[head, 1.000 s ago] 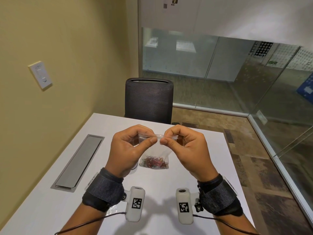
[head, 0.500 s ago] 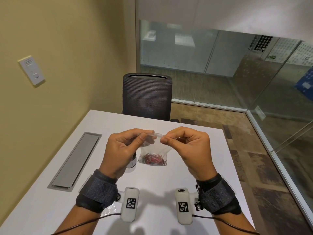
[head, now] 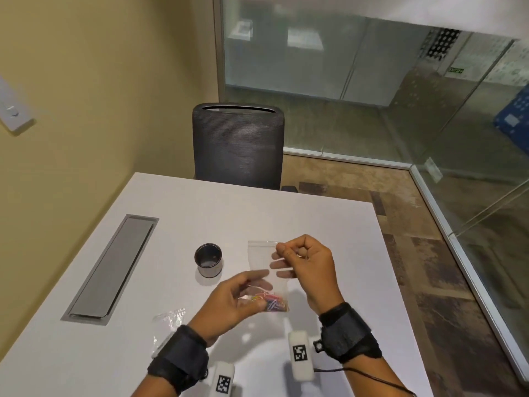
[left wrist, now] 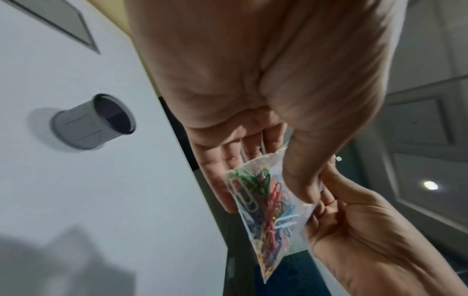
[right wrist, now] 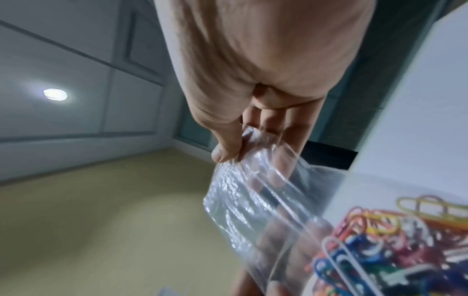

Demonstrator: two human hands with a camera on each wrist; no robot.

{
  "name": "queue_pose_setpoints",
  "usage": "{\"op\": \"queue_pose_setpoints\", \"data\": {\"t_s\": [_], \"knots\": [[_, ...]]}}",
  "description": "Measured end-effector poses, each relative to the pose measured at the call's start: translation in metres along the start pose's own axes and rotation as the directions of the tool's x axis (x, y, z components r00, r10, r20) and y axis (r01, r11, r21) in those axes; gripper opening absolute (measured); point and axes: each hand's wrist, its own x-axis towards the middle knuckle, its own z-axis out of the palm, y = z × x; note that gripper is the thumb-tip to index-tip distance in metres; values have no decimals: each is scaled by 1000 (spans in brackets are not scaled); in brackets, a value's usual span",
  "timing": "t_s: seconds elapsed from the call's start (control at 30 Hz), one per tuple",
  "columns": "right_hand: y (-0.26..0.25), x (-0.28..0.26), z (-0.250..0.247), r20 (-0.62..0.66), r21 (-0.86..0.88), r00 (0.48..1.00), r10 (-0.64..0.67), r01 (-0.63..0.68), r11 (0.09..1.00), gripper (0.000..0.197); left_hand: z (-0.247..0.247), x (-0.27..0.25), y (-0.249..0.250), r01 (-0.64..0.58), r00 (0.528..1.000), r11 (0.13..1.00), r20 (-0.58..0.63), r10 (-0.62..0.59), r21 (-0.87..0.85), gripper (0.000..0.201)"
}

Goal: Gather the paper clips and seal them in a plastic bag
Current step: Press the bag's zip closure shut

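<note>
The bag point(head: 264, 270) hangs in the air above the table point(head: 286, 219), just right of the cup point(head: 208, 260) and nearer the viewer. The right hand point(head: 307, 267) pinches the bag's top edge between thumb and curled fingers (the other fingers show through the clear plastic behind it). The left hand point(head: 232, 300) holds the bag's lower end, thumb on the near face and fingers behind, right where the clips point(head: 270, 302) sit bunched at the bottom. In the left wrist view the thumb point(left wrist: 301, 174) presses the plastic beside the clips point(left wrist: 263, 202), and the bag point(left wrist: 291, 222) tapers downward to a corner. In the right wrist view the right hand point(right wrist: 253, 112) grips crumpled plastic point(right wrist: 253, 190) at the top, with the clips point(right wrist: 395, 246) low in the frame. The cup stands upright on the table, apart from the bag. A second scrap of clear plastic point(head: 169, 318) lies on the table on the near side of the cup, beside the left wrist. A grey panel point(head: 111, 270) is set into the table left of the cup.
</note>
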Motion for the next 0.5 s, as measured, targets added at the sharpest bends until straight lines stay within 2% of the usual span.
{"op": "queue_pose_setpoints", "data": {"t_s": [0.1, 0.2, 0.27, 0.4, 0.5], "knots": [[49, 13, -10, -93, 69, 982, 166, -160, 985, 28, 7, 16, -44, 110, 994, 993, 9, -110, -45, 58], [95, 27, -22, -155, 134, 935, 320, -301, 944, 29, 16, 38, -86, 232, 972, 968, 6, -233, -94, 58], [131, 35, -31, -124, 89, 906, 405, -397, 914, 35, 22, 56, -112, 292, 954, 946, -28, -299, -141, 60], [194, 40, -49, 22, -57, 854, 520, -518, 854, 65, 29, 94, -149, 370, 904, 912, -158, -398, -177, 69], [220, 51, -55, 72, -68, 832, 549, -546, 835, 64, 22, 125, -172, 415, 879, 901, -202, -432, -122, 67]]}}
